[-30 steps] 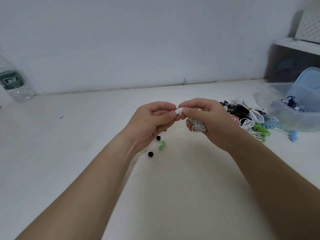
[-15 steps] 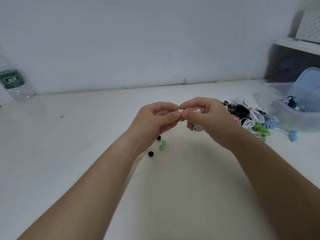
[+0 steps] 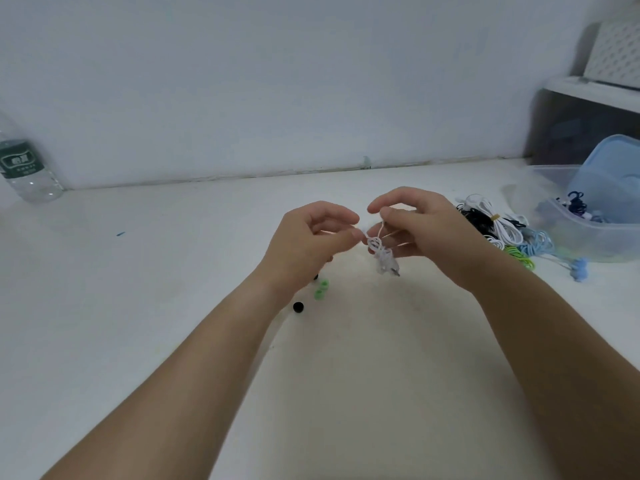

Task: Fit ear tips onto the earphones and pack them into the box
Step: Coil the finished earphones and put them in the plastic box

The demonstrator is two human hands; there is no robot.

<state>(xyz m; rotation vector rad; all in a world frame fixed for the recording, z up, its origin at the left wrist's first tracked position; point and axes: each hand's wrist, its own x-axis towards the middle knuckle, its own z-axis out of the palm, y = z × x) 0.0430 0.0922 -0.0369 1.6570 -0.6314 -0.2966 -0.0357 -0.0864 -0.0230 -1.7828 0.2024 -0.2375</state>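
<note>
White earphones point(image 3: 381, 255) hang between the hands, cord pinched by right hand point(image 3: 427, 237); left hand point(image 3: 308, 245) curled just beside, grip unclear

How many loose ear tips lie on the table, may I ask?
4: two green tips beside the left hand, a black tip nearer, another half under the hand; more may hide.

blurred white earphones point(image 3: 382, 258), bottle point(image 3: 24, 171) cut off left
</note>
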